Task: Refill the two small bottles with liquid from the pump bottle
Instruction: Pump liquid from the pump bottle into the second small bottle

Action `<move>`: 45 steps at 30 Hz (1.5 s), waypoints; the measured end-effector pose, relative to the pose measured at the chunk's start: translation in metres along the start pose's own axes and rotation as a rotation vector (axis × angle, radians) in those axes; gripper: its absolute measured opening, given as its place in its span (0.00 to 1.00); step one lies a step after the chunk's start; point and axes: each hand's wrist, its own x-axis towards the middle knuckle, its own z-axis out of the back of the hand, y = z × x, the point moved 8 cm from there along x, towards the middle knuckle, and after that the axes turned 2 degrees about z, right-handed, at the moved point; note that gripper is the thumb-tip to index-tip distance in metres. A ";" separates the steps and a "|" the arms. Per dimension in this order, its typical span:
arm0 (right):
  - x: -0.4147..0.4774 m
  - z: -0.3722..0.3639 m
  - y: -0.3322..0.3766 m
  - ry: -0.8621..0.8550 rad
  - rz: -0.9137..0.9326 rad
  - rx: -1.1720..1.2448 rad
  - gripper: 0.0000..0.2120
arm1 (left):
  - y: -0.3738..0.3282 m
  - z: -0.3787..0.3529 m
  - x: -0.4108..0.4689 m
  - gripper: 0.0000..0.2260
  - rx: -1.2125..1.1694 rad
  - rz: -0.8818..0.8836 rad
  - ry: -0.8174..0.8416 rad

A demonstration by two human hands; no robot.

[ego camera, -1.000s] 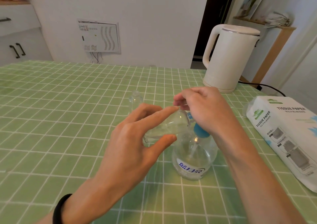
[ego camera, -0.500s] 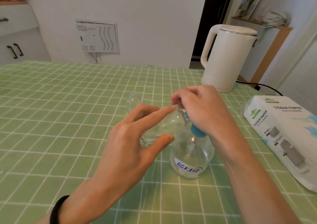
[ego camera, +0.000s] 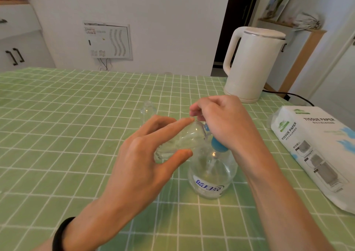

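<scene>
Left hand (ego camera: pixel 140 166): grasping a tilted small clear bottle (ego camera: pixel 178 143) between thumb and fingers.
Right hand (ego camera: pixel 226 124): curled over the pump bottle (ego camera: pixel 212 172) head.
Second small bottle (ego camera: pixel 147 107): upright behind.

We sat at a table (ego camera: pixel 57 116) under a green checked cloth, facing a white wall (ego camera: pixel 163 20) with a vented panel (ego camera: pixel 108 39). A white cabinet (ego camera: pixel 17 39) (dark handles) stood left; a dark doorway (ego camera: pixel 240 20) opened right.
</scene>
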 end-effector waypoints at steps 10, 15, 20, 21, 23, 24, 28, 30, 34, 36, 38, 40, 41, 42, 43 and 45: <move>0.000 -0.004 -0.009 0.054 -0.060 -0.025 0.17 | 0.005 -0.003 0.000 0.23 -0.026 0.027 0.018; -0.002 -0.002 -0.003 0.022 -0.052 -0.018 0.17 | 0.004 -0.002 0.000 0.23 -0.006 0.017 0.008; 0.001 0.000 0.002 0.013 -0.010 -0.036 0.17 | 0.002 -0.001 0.001 0.24 -0.009 0.010 0.013; 0.001 -0.001 0.002 0.020 -0.015 -0.032 0.17 | 0.003 -0.001 0.001 0.24 -0.010 0.012 0.015; 0.003 -0.001 -0.001 0.021 -0.036 -0.026 0.16 | 0.004 -0.002 0.002 0.24 -0.008 0.008 0.020; 0.004 -0.002 -0.004 0.021 -0.050 -0.024 0.16 | 0.006 -0.003 0.003 0.25 -0.007 0.008 0.025; 0.002 -0.005 -0.008 0.051 -0.060 -0.028 0.16 | 0.006 -0.004 0.001 0.24 -0.019 0.019 0.026; -0.001 -0.004 -0.006 0.050 -0.059 -0.034 0.16 | 0.005 -0.004 0.000 0.24 -0.016 0.016 0.022; -0.003 -0.002 0.002 0.030 -0.024 -0.016 0.17 | 0.003 -0.002 0.000 0.23 -0.011 0.008 0.016; -0.002 -0.001 0.005 0.023 0.002 -0.025 0.18 | 0.003 -0.001 0.001 0.23 -0.016 0.004 0.008; 0.000 -0.001 0.005 0.024 0.011 -0.032 0.18 | 0.003 -0.001 0.001 0.23 -0.023 0.008 0.010; 0.002 -0.002 0.002 0.022 -0.013 -0.012 0.17 | 0.005 -0.002 0.002 0.23 -0.023 0.009 0.017; 0.002 -0.002 -0.001 0.022 -0.033 -0.003 0.16 | 0.006 -0.003 0.002 0.23 -0.021 0.012 0.023; 0.002 -0.003 -0.003 0.025 -0.048 0.001 0.16 | 0.007 -0.004 0.002 0.24 -0.019 0.017 0.026; 0.002 -0.004 -0.005 0.032 -0.056 0.000 0.15 | 0.007 -0.004 0.001 0.24 -0.021 0.020 0.025; 0.000 -0.005 -0.006 0.046 -0.054 -0.004 0.16 | 0.006 -0.004 0.001 0.24 -0.027 0.017 0.023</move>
